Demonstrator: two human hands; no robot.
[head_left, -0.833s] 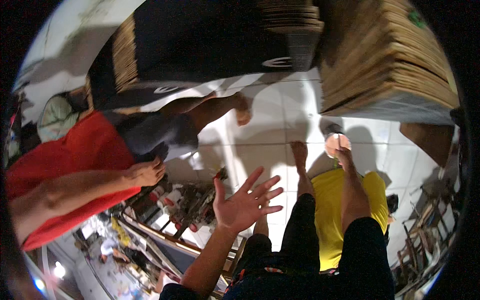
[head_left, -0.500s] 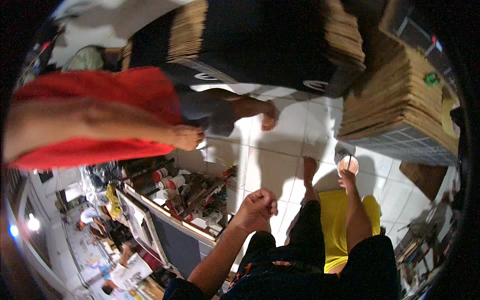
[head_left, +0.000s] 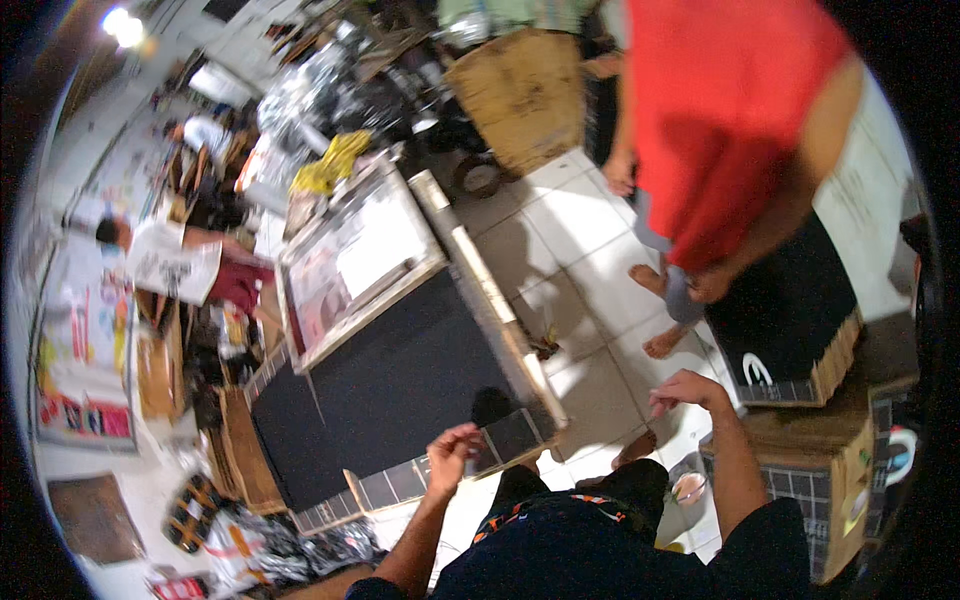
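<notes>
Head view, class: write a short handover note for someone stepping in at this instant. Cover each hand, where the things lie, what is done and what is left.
Left hand: fingers curled, at the near edge of the large black flat sheet on the low work surface; whether it grips is unclear.
Right hand: raised, loosely curled, holding nothing visible, above the white tiled floor.
Things: a stack of black-faced corrugated cardboard sheets lies to the right, on a brown cardboard box. A person in a red top stands beside it, barefoot.
Done: one sheet lies flat on the surface.
Left: the stack looks untouched by either hand.
</notes>
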